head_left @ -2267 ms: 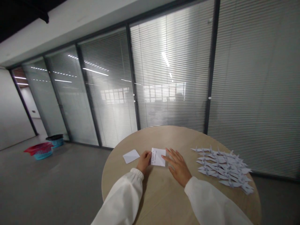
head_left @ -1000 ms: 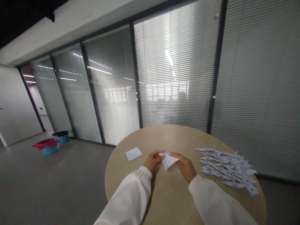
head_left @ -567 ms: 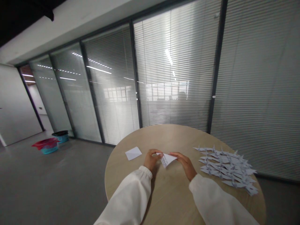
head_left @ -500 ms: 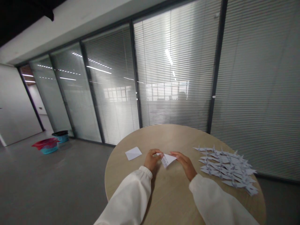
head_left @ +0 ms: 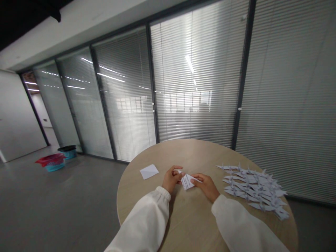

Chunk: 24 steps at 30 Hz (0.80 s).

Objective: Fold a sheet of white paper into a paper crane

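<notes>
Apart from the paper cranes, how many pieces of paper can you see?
2: a flat sheet on the table, and a folded one held between the left hand and right hand.

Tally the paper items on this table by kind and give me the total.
Folded paper sheet: 1
Loose paper square: 1
Pile of paper cranes: 1 (too overlapped to count each crane)
Total: 3
</notes>
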### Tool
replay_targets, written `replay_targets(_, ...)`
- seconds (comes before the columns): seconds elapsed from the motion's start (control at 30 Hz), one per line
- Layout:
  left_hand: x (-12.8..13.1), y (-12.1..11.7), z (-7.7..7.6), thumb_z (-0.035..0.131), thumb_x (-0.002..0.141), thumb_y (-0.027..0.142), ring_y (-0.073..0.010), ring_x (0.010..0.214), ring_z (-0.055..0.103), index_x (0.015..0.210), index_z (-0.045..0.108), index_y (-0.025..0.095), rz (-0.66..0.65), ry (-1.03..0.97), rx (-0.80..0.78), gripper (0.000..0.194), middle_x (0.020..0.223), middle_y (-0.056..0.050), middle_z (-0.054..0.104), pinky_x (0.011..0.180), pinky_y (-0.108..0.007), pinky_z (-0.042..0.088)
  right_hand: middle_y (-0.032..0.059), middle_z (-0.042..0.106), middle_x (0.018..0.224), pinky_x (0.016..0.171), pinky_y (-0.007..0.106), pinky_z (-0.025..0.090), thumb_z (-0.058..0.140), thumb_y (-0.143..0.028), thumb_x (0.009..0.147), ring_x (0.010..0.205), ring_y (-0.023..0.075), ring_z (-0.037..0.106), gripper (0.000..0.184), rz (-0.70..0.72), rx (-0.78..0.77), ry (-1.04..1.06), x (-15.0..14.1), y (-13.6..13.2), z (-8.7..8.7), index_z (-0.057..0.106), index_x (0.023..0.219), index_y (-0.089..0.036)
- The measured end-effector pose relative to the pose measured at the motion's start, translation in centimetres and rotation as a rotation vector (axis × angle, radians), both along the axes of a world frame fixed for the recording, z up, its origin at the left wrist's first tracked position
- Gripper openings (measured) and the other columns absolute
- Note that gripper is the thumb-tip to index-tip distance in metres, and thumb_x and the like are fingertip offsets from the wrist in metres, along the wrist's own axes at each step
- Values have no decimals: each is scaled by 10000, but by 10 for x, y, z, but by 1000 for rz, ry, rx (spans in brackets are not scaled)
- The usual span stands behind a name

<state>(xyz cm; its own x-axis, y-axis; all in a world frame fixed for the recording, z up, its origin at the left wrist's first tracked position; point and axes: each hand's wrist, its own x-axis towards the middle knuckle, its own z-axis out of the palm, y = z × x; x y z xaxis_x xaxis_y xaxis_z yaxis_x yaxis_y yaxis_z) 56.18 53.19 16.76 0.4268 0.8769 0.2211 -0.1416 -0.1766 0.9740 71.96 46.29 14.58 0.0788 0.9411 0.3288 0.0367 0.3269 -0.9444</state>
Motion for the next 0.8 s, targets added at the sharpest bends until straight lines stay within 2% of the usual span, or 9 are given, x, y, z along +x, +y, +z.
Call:
replay_targets(0.23, -1, -1, 3, 723, 563, 365, -105, 450, 532, 856, 559, 117, 60, -7, 28, 418, 498, 20, 567, 430, -205, 428, 68, 686, 709, 649, 357, 495, 733, -403, 548, 660, 214, 635, 347, 99, -122, 143, -5, 1, 1, 618, 737, -134)
replay_targets(0.33, -2, -3, 6, 714, 584, 371, -119, 504, 553, 893, 584, 116, 25, -13, 1, 421, 536, 7, 577, 453, -214, 443, 58, 672, 700, 635, 333, 487, 744, -342, 550, 659, 197, 623, 306, 127, -181, 239, -4, 0, 2, 619, 731, -130)
replay_targets(0.43, -2, -7, 9, 666, 648, 395, -179, 729, 601, 980, 594, 141, -86, -73, -60, 424, 798, -74, 643, 547, -260, 488, 49, 654, 723, 641, 301, 473, 728, -249, 577, 622, 148, 595, 245, 206, -245, 433, -3, -3, 3, 622, 763, -130)
replay_targets(0.5, -2, -10, 10, 654, 671, 380, -222, 921, 571, 1006, 588, 154, -188, -159, -92, 410, 1020, -118, 610, 672, -314, 499, 20, 629, 677, 675, 306, 468, 702, -185, 591, 545, 102, 551, 220, 258, -286, 577, 0, -6, 4, 622, 790, -138)
replay_targets(0.57, -2, -12, 9, 709, 625, 308, -243, 1022, 528, 1011, 574, 156, -276, -222, -90, 436, 1110, -131, 573, 784, -351, 469, -15, 586, 612, 706, 311, 463, 668, -137, 598, 492, 72, 503, 223, 294, -313, 685, 2, -7, 6, 620, 816, -142)
replay_targets(0.67, 0, -13, 7, 773, 529, 186, -219, 980, 556, 1043, 531, 171, -313, -221, -46, 568, 1007, -104, 621, 829, -340, 436, -40, 528, 559, 631, 252, 446, 619, -104, 610, 460, 51, 450, 252, 378, -350, 736, 5, -8, 6, 608, 859, -139)
replay_targets(0.73, 1, -12, 6, 775, 522, 180, -177, 837, 600, 1092, 491, 188, -287, -184, -15, 637, 862, -54, 647, 771, -303, 449, -47, 498, 532, 512, 200, 389, 601, -110, 622, 432, 45, 413, 250, 466, -399, 703, 4, -9, 5, 591, 870, -141)
replay_targets(0.8, 3, -11, 6, 766, 537, 221, -138, 691, 598, 1092, 493, 184, -241, -147, 12, 619, 747, -12, 636, 683, -260, 453, -49, 485, 509, 440, 180, 321, 592, -146, 650, 413, 49, 394, 206, 527, -444, 641, 2, -9, 4, 572, 855, -153)
